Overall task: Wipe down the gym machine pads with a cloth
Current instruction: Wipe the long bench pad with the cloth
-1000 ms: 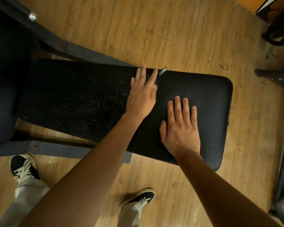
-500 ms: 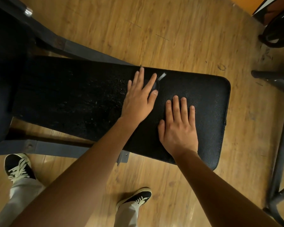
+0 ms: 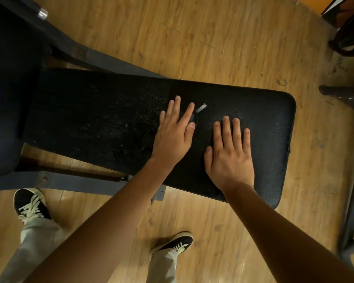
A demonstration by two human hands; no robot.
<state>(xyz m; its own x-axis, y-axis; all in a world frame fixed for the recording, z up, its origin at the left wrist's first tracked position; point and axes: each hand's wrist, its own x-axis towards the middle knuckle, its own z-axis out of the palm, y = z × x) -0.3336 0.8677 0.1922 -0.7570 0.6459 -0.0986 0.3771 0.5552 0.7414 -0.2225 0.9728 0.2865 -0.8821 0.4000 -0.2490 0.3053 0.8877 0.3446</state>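
A long black bench pad (image 3: 264, 119) lies across the middle of the view, its left half flecked with pale specks. My left hand (image 3: 172, 135) rests flat on the pad with straight fingers, pressing a dark cloth (image 3: 193, 119) that is almost hidden under it. The cloth's white tag (image 3: 201, 108) sticks out past my index finger. Just to the right, my right hand (image 3: 229, 156) lies flat on the bare pad, fingers straight and holding nothing.
The pad's grey metal frame (image 3: 110, 62) runs behind it, and another bar (image 3: 80, 181) runs in front. A dark upright pad (image 3: 8, 78) fills the left edge. Black legs of another machine (image 3: 352, 180) stand at the right. My shoes (image 3: 31, 205) stand on the wooden floor.
My left hand has slid with the cloth from the pad's far edge toward me, to the middle of the pad. My right hand has stayed flat in place.
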